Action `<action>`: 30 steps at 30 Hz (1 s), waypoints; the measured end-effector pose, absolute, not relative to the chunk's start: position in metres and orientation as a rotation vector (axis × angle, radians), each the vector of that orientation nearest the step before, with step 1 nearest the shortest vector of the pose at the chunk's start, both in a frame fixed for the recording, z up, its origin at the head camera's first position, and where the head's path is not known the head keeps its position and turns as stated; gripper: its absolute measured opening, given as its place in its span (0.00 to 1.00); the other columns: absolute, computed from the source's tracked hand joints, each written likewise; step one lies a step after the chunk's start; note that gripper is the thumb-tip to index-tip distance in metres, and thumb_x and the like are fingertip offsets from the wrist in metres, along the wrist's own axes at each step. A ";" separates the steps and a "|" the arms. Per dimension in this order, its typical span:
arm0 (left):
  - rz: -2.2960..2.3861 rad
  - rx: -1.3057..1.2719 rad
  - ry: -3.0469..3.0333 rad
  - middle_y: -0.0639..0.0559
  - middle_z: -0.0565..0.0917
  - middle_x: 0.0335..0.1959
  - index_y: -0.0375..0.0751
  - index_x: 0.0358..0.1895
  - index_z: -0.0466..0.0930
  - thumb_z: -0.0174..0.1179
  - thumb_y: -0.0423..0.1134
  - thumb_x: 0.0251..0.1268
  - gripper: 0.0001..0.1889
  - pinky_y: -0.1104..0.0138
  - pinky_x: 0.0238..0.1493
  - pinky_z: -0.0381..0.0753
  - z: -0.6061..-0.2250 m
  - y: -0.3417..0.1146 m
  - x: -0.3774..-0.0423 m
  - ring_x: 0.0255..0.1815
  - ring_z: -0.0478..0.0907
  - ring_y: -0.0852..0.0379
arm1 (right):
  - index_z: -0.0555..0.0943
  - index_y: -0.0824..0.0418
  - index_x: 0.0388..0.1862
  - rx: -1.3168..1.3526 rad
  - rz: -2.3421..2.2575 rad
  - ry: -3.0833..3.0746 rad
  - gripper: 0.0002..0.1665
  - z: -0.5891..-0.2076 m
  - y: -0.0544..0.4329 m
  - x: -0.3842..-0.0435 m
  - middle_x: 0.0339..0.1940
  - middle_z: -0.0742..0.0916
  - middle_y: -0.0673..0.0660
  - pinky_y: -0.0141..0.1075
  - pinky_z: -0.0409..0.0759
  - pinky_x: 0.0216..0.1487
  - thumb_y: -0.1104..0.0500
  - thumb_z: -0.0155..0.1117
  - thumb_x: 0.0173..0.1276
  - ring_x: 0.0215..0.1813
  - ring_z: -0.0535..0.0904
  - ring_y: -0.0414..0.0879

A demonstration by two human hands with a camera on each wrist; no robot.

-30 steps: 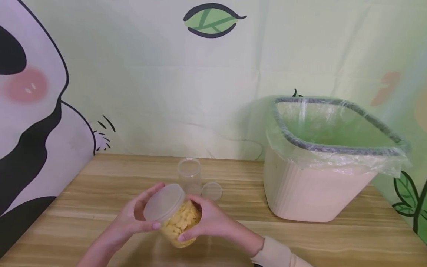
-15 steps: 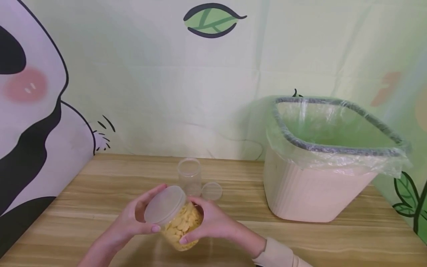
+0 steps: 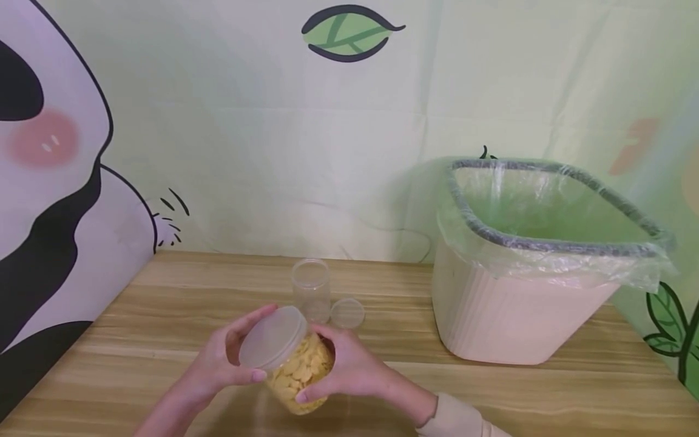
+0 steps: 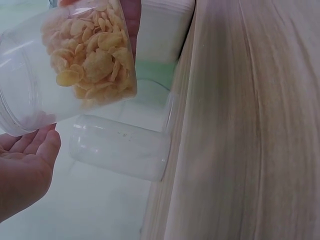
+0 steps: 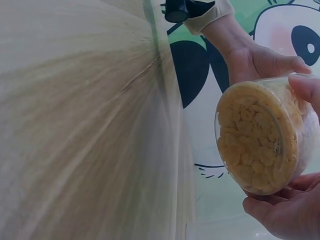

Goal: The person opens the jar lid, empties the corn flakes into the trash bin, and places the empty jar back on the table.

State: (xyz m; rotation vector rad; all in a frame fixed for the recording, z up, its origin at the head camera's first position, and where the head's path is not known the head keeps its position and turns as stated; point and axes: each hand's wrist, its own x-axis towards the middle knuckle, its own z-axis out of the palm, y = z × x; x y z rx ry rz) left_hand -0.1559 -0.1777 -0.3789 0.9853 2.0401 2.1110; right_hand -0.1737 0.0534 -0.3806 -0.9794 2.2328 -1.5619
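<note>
A clear plastic jar of corn flakes [image 3: 301, 371] is held tilted above the table, its bottom leaning toward the lower right. My left hand [image 3: 210, 364] grips the frosted lid [image 3: 273, 340], which sits on the jar's mouth. Around the jar's body my right hand [image 3: 357, 364] is curled, thumb across the front. The right wrist view shows the jar's base [image 5: 255, 145] packed with flakes. In the left wrist view, flakes [image 4: 92, 55] fill the bottom end, with bare space toward the lid. Just beyond the hands stands an uncapped clear jar [image 3: 311, 294] holding nothing visible.
A round clear lid [image 3: 347, 312] lies on the wooden table [image 3: 191, 285] beside the uncapped jar. At the right stands a pale bin [image 3: 508, 315] lined with a clear bag [image 3: 573, 267]. A printed cloth [image 3: 262, 152] hangs behind the table.
Both hands and the jar of corn flakes have shifted slightly right and down in the head view. The lid stays on the jar, and the grip of each hand looks the same.
</note>
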 end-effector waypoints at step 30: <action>2.102 0.620 2.418 0.34 0.68 0.60 0.25 0.61 0.62 0.67 0.23 0.38 0.39 0.74 0.47 0.72 -0.376 -0.159 -0.150 0.53 0.70 0.67 | 0.68 0.62 0.59 -0.952 -1.530 2.407 0.50 -0.390 0.055 -0.180 0.48 0.80 0.51 0.29 0.74 0.48 0.53 0.80 0.35 0.47 0.76 0.39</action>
